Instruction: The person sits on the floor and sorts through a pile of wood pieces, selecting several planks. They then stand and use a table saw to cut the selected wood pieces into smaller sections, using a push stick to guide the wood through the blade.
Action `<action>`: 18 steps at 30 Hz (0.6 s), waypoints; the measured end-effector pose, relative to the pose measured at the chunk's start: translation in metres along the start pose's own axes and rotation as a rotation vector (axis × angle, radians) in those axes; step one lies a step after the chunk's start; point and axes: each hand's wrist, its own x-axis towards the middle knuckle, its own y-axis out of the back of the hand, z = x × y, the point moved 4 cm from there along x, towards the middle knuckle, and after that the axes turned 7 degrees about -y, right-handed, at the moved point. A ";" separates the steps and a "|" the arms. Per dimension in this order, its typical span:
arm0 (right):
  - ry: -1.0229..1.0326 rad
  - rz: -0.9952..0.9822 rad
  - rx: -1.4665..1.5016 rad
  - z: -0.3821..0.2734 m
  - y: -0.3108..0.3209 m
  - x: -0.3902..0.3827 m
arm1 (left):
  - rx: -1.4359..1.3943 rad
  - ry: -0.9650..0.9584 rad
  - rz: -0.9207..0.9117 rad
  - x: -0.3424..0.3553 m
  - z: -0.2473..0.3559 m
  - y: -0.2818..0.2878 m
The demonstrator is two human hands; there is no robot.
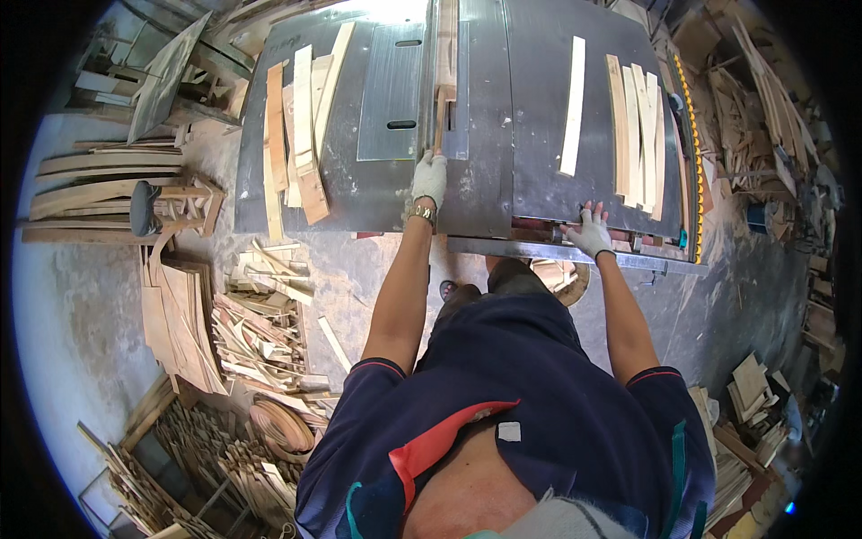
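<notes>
My gloved left hand [427,181] grips the near end of a narrow wooden strip [440,121], which lies along the centre slot of a dark metal saw table [476,193]. Beyond that strip, a longer wooden piece [445,45] runs toward the far edge. My gloved right hand [593,229] rests with fingers apart on the near right edge of the table, by a metal rail [557,251]. Loose pale boards lie on the left [301,135] and right [633,135] of the tabletop, and a single pale slat [572,103] lies nearer the middle.
A wooden stool [202,207] stands left of the table, beside stacked boards [99,166]. Heaps of offcuts [260,337] cover the lower left floor, with bundled sticks [206,458] behind them. More scrap wood [754,395] piles along the right. A yellow-edged strip [693,153] borders the table's right side.
</notes>
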 end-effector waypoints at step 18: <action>0.097 -0.111 0.122 0.044 -0.009 0.039 | 0.093 0.008 -0.042 0.072 0.018 -0.019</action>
